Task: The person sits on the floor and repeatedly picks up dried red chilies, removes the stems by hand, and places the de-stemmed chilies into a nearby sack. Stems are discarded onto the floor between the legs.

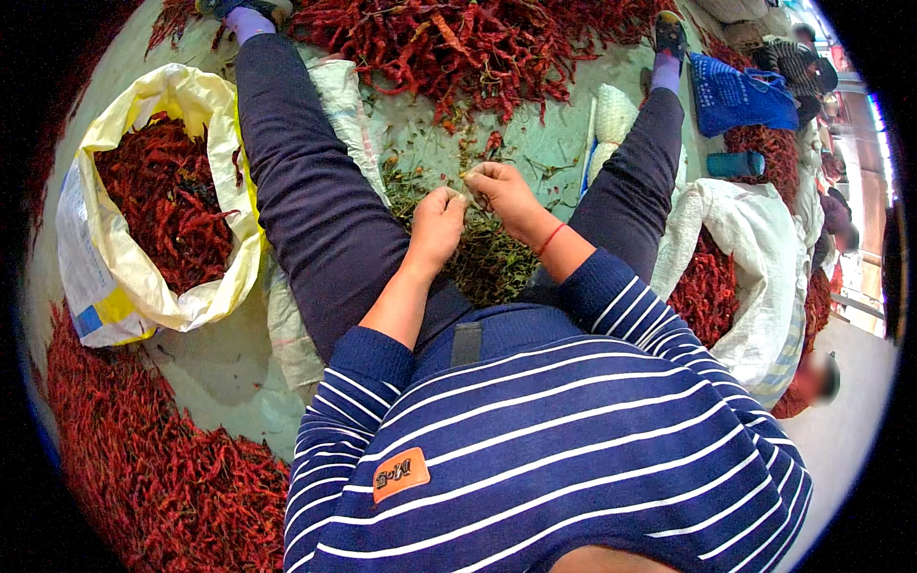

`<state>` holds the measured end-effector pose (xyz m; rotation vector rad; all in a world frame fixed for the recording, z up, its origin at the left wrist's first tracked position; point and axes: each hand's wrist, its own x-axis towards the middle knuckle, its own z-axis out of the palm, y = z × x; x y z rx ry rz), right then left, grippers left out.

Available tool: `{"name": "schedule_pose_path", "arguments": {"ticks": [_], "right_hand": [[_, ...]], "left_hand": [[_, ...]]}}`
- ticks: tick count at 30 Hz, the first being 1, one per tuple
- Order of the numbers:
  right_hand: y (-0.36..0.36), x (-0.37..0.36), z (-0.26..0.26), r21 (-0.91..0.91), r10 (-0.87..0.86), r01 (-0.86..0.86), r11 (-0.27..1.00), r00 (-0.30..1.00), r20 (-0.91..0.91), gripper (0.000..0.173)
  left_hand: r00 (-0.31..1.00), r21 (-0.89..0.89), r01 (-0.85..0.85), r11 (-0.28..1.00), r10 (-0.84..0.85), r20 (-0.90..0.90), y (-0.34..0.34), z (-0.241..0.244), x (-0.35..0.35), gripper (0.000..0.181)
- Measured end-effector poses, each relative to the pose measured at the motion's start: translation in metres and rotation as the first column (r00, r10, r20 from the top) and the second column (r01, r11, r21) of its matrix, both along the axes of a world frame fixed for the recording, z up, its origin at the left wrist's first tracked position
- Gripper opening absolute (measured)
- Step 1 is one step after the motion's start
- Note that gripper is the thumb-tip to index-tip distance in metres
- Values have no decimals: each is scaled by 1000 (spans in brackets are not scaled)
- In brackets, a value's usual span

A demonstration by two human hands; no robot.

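My left hand (440, 222) and my right hand (501, 190) meet over the floor between my spread legs, fingertips nearly touching. The right thumb and forefinger pinch a tiny yellowish piece, perhaps a chilli stem; its kind is not certain. The left thumb and forefinger are pressed together, and whether anything is between them cannot be told. Beneath the hands lies a heap of green-brown stems (494, 265). Beyond them spreads a large pile of dried red chillies (458, 50).
On the left stands an open yellow-white sack (247, 279) of chillies, with another chilli heap (157, 458) below. To the right are a white woven sack (770, 286) of chillies, a blue bag (741, 97) and a teal bottle (736, 164). Several people sit at the far right.
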<state>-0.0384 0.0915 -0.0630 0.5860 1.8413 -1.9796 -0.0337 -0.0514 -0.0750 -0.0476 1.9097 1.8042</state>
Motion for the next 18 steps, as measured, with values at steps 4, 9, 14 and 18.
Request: {"name": "schedule_pose_path", "arguments": {"ticks": [4,9,14,18], "right_hand": [[-3,9,17,-214,9,-43,976,988,-157,14],[22,16,47,274,327,-256,927,909,-256,22],[18,48,4,765,716,-460,451,698,-2,25],[-12,37,-24,873,766,-314,374,635,-100,13]], "left_hand": [[970,131,-210,969,190,153,0,-3,-3,17],[854,300,-505,809,416,313,-8,-1,-8,13],[805,451,-591,668,463,370,-10,-6,-13,7],[793,437,-607,664,471,386,-8,5,-14,3]]}}
